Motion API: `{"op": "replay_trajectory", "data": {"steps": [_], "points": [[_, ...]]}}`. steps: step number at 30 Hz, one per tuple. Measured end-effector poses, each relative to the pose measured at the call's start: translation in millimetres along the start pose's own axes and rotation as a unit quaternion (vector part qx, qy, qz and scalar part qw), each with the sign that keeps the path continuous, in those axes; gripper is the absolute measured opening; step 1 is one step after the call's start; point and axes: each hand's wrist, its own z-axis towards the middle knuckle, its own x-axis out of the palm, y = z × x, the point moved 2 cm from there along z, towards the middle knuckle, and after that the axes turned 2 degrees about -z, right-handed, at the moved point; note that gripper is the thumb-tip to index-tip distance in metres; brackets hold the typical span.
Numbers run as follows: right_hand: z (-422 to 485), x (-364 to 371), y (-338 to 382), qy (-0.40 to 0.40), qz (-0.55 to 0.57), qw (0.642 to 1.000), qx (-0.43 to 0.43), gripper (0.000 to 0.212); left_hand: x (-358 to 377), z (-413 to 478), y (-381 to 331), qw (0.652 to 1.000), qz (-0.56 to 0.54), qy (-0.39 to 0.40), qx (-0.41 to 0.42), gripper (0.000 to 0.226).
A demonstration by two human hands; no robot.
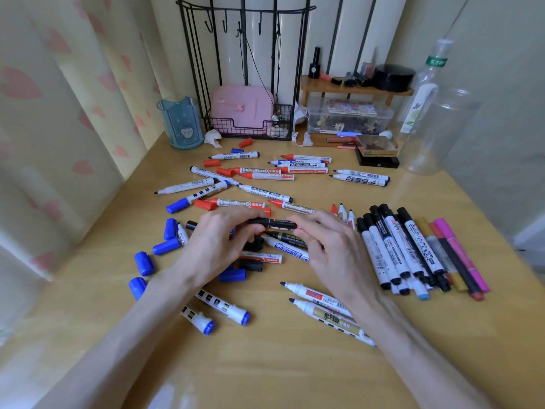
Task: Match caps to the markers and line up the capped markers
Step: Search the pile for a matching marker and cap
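I have the black marker [272, 223] held level between both hands, just above the clutter in the middle of the table [265, 364]. My left hand [218, 240] curls its fingers round the left end, where the cap [259, 222] seems to sit, and my right hand [327, 243] pinches the barrel end. I judge this to be the seating of that cap. To do it well I push straight along the barrel's axis, with no sideways bend, until the seam closes flush. A thin line shows near the middle, and I cannot tell whether the cap is fully home. After that the marker belongs with the row of capped markers [398, 249] lying side by side to the right — I would lay it at the row's left edge, parallel to its neighbours. Loose blue caps [144, 262] lie off to the left, well apart from this work.
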Motion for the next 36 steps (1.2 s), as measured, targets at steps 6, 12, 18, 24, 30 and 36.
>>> {"op": "replay_trajectory", "data": {"steps": [6, 12, 18, 24, 30, 36], "points": [[7.1, -3.1, 0.9, 0.042, -0.043, 0.998, 0.013, 0.022, 1.0, 4.6, 2.6, 1.0, -0.022, 0.023, 0.002, 0.019], [11.3, -15.2, 4.3, 0.019, -0.028, 0.998, 0.046, 0.013, 18.1, 15.9, -6.1, 0.998, -0.067, 0.013, -0.006, 0.038], [17.7, -57.9, -37.3, -0.01, -0.136, 0.964, 0.227, 0.016, 21.8, 27.7, -20.6, 0.997, -0.071, 0.019, 0.002, 0.033], [0.4, -96.7, -81.2, -0.028, -0.205, 0.91, 0.358, 0.016, 36.8, 32.6, -32.3, 0.995, -0.069, 0.057, 0.032, 0.024], [-16.9, -120.2, -117.2, -0.037, -0.183, 0.869, 0.459, 0.016, 43.5, 34.9, -36.3, 0.995, -0.067, 0.067, 0.039, 0.022], [-29.5, -121.3, -134.3, 0.006, -0.154, 0.846, 0.511, 0.014, 55.6, 39.6, -37.6, 0.993, -0.081, 0.081, 0.034, 0.024]]}}
